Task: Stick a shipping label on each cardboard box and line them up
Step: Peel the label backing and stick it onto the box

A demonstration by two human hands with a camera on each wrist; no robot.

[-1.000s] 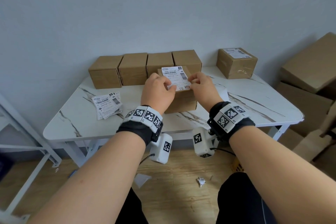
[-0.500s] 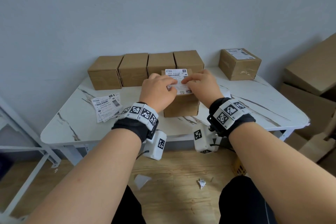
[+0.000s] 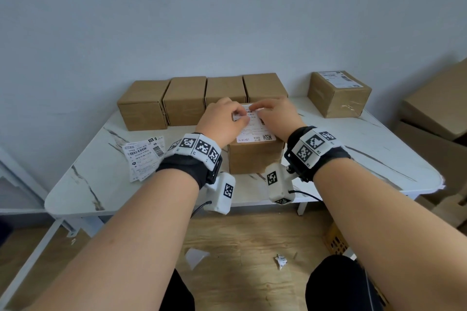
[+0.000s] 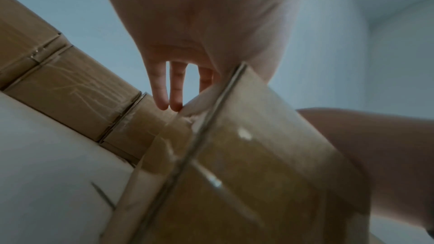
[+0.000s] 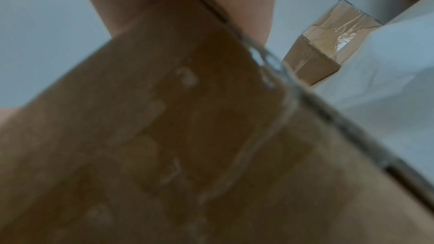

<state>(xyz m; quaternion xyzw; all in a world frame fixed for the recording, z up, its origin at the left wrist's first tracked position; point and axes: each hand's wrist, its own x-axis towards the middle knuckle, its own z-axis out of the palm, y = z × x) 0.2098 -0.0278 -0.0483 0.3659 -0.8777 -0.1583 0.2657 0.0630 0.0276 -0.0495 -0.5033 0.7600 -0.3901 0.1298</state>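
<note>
Two hands flat on label | left hand (image 3: 222, 120) and right hand (image 3: 276, 115) fingers relaxed, pressing, none curled | label (image 3: 255, 129) on top of front box (image 3: 255, 156), long axis toward wall | unpressed near edge behind fingertips, equally near both.

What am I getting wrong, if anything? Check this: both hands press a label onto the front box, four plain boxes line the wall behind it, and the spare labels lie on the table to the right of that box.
One error: the spare labels lie left of the front box, not right, as the head view shows. The rest stands: the left hand and right hand press the label, with four plain boxes behind.
</note>
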